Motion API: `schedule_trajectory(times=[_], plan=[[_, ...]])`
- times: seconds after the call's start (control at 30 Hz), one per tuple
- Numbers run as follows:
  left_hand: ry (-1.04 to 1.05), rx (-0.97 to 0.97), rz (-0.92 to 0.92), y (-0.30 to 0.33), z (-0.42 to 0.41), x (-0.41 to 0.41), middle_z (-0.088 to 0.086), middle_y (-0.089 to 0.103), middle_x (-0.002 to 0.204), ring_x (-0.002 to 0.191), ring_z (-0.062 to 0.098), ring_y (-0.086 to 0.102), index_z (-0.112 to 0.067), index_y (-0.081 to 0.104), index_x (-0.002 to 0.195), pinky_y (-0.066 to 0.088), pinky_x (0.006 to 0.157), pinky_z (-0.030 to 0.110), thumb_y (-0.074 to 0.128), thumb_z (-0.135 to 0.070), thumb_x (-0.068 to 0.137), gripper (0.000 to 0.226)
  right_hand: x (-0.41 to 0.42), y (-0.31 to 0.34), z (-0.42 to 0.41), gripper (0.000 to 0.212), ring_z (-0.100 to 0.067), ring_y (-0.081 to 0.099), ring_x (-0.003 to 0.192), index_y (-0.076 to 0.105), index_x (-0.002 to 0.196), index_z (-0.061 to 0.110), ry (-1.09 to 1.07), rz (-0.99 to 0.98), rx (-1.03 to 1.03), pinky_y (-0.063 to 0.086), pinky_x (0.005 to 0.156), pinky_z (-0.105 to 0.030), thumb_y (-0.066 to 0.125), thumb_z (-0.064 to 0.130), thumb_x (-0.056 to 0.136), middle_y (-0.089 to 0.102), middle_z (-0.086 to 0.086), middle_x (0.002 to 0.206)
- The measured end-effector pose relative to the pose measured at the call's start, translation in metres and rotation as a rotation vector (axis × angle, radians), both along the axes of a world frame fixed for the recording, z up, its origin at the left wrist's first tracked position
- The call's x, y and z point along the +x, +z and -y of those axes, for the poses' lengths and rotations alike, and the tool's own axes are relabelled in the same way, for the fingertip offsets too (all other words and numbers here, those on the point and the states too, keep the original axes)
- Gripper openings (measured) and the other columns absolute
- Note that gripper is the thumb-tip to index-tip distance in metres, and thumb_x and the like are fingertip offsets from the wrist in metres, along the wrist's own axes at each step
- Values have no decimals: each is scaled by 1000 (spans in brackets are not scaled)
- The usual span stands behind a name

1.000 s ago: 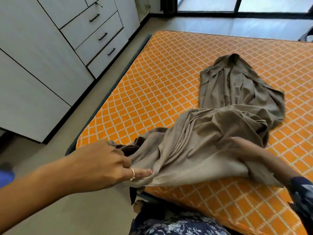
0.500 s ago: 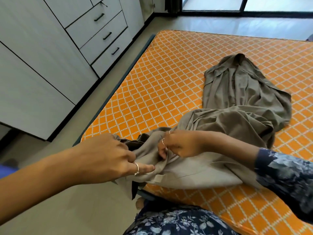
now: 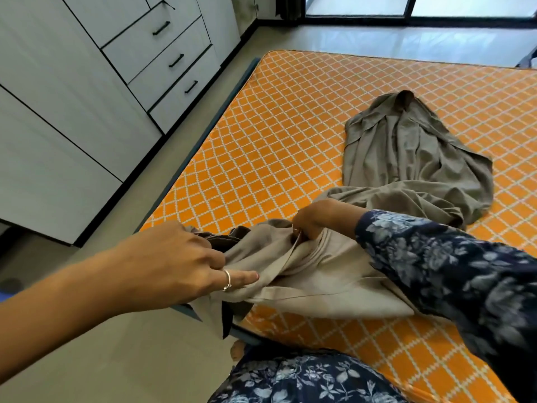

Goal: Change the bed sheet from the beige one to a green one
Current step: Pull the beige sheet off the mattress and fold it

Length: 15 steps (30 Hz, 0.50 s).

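On mattress (image 3: pixel 290 135): hand-gathered beige sheet (image 3: pixel 406 158)

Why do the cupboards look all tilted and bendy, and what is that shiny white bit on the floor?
In the head view, the wide-angle lens bends straight lines, so the cupboards lean; daylight from the window glares on the floor; the left hand looks huge because it is close to the camera; the beige sheet stays sharp.

- From my feed, daylight enters through the window (image 3: pixel 406 7) far beyond both hands, glaring off the floor (image 3: pixel 377 42) there.
- Soft shadows only; straight lines bow near the edges, and the right sleeve (image 3: pixel 465 280) blurs slightly.
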State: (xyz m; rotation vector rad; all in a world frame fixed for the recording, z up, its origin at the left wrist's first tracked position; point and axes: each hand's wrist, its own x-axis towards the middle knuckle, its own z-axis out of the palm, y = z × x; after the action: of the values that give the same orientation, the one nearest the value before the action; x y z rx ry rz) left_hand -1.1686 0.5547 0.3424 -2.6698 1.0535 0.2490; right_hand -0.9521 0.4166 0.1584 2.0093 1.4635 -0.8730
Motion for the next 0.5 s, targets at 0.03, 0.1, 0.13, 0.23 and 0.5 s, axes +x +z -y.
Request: schedule_trajectory(times=[0.03, 0.1, 0.13, 0.23, 0.5], plan=[[2, 8, -1, 0, -2, 0, -1, 49, 55, 39, 18, 45, -21, 63, 124, 38, 31, 26, 88, -9, 56, 73, 7, -1, -1, 29, -27, 60, 100, 60, 119, 13, -5, 45, 19, 52, 86, -41, 54, 25, 93, 62, -8, 116], [6, 8, 9, 1, -5, -1, -1, 50, 55, 40, 18, 45, -20, 63, 122, 38, 31, 25, 87, -9, 55, 72, 26, 6, -3, 33, -28, 59, 108, 60, 118, 15, -7, 138, 78, 49, 78, -37, 57, 34, 92, 60, -6, 120], [16, 8, 18, 3, -6, -1, -1, 51, 55, 40, 18, 46, -19, 64, 121, 37, 30, 24, 84, -8, 57, 68, 41, 14, -5, 35, -28, 58, 110, 61, 118, 15, -5, 185, 94, 47, 75, -36, 59, 36, 90, 60, -5, 121], [84, -2, 77, 8, -14, 1, -3, 52, 55, 40, 18, 48, -21, 67, 110, 29, 31, 23, 76, -7, 68, 45, 94, 63, -12, 30, -33, 59, 106, 64, 114, 7, -151, 206, 270, 51, 84, -38, 59, 24, 90, 63, -13, 118], [481, -193, 294, 34, -52, 25, 0, 70, 66, 43, 26, 61, -22, 73, 90, 45, 31, 31, 39, -30, 77, 37, 154, 163, 54, 28, -41, 58, 92, 54, 109, 12, -897, 739, 1480, 32, 64, -36, 45, 9, 83, 63, -19, 97]])
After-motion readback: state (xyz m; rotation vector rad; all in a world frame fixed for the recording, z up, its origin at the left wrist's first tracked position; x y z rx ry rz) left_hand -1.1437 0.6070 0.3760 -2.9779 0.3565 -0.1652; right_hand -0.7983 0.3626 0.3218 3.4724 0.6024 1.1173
